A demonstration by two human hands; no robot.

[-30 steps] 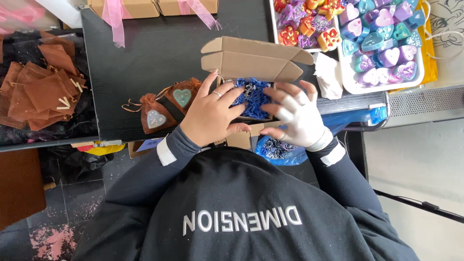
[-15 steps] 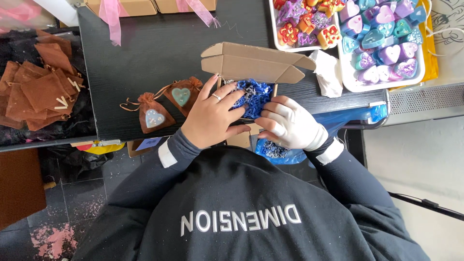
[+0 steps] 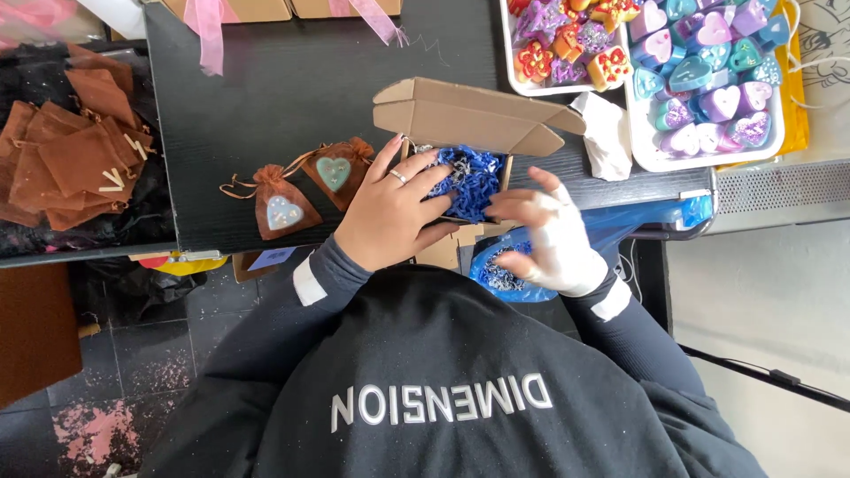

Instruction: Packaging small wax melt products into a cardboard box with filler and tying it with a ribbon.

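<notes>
Black worktop (image 3: 292,97) over dark tiled floor (image 3: 133,354), cardboard box (image 3: 469,119) of blue shredded paper (image 3: 474,177) at its near edge, steadied by left hand (image 3: 390,217), grip released, right hand (image 3: 553,235) grip loosely curled, nothing held

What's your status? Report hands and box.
Left hand pressing blue shredded filler in open cardboard box. Right hand alongside, empty. Two pouches left, clear.
</notes>
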